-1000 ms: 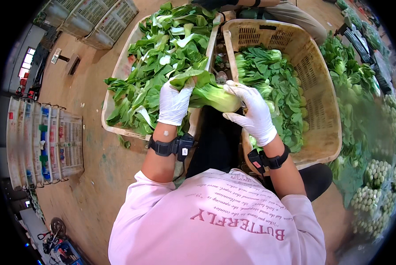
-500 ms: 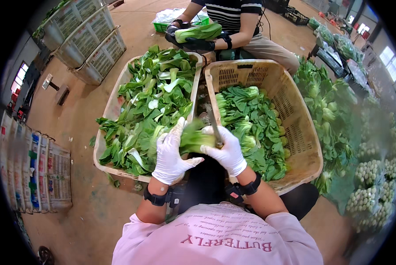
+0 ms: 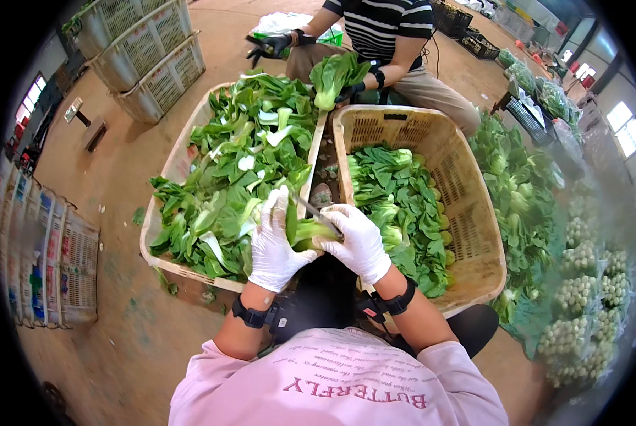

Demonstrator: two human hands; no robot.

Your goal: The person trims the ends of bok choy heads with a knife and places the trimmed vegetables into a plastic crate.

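Note:
My left hand (image 3: 270,247), in a white glove, is wrapped round the leafy end of a green bok choy (image 3: 312,231). At its pale base, my gloved right hand (image 3: 360,245) grips a knife (image 3: 316,214), its blade slanting up and left, with fingers also against the stalk. Both hands are over the near edge of a left crate (image 3: 187,272) heaped with loose leaves and stalk pieces. To the right, another crate (image 3: 478,192) contains whole bok choy in rows, roughly half filling it. Parts of the bok choy are hidden behind my fingers.
Across the crates sits a co-worker (image 3: 396,50) in black gloves, holding another bok choy (image 3: 330,79). Crates (image 3: 147,64) are stacked at the far left, more (image 3: 59,263) at the near left. Piled bok choy (image 3: 513,184) and bagged vegetables (image 3: 580,305) lie on the right.
My right hand's knife has tilted further left, over the bok choy. The co-worker's bok choy has turned leaves-up and come nearer the crates, and one black-gloved hand has moved away to the left.

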